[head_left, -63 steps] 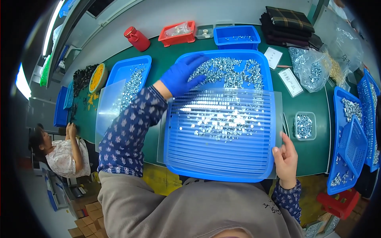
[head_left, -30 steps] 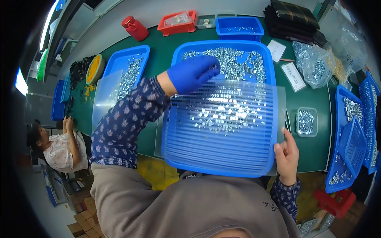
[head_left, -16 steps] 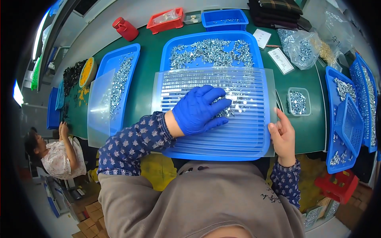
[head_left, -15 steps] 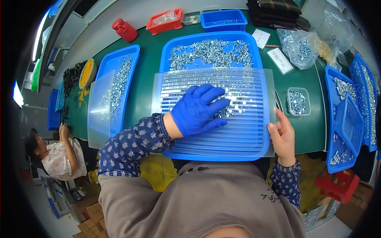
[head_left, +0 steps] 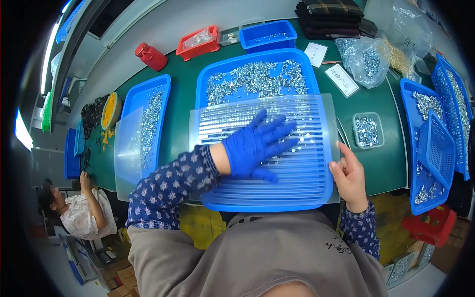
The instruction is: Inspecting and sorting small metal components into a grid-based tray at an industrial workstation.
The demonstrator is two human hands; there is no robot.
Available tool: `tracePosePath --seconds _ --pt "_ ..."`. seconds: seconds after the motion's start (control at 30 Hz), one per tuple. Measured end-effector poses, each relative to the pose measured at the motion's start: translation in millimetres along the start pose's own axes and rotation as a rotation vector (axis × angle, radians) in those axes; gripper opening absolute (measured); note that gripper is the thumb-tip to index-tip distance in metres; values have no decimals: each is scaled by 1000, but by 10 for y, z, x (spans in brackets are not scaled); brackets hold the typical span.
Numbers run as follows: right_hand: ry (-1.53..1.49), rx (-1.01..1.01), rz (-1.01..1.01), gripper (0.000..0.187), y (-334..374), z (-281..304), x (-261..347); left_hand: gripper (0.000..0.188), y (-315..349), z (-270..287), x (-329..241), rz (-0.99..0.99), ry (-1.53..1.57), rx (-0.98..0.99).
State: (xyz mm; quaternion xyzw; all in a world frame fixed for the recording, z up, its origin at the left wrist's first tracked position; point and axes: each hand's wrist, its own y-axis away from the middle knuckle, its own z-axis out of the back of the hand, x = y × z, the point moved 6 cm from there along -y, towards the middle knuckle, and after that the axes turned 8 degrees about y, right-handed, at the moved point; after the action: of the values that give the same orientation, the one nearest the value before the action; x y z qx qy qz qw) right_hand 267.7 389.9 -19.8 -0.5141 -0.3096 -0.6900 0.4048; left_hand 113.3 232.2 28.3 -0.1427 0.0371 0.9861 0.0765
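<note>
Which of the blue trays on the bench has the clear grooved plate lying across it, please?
The large middle tray, under the gloved left hand; the others lack a grooved plate.

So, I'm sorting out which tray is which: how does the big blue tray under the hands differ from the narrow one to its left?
The big tray is wider than the narrow tray. The big tray's grooved clear sheet spans its near part; the narrow tray's plain clear sheet overhangs its left side. The left hand and right hand touch only the big tray's sheet. Both are blue and hold small silvery parts.
</note>
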Motion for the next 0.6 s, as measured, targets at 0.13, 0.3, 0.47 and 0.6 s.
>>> tracePosePath --seconds 0.13,0.3,0.47,0.6 --pt "-20 -10 -36 46 -3 7 -47 92 -127 -12 77 56 30 -19" --pt "18 -9 52 47 -22 5 -46 97 -30 -39 -137 -44 27 121" --pt "12 -24 29 47 -26 13 -49 89 -112 118 321 83 -38 0" --pt "23 -25 39 47 -29 5 -45 94 -195 39 116 -7 16 62"
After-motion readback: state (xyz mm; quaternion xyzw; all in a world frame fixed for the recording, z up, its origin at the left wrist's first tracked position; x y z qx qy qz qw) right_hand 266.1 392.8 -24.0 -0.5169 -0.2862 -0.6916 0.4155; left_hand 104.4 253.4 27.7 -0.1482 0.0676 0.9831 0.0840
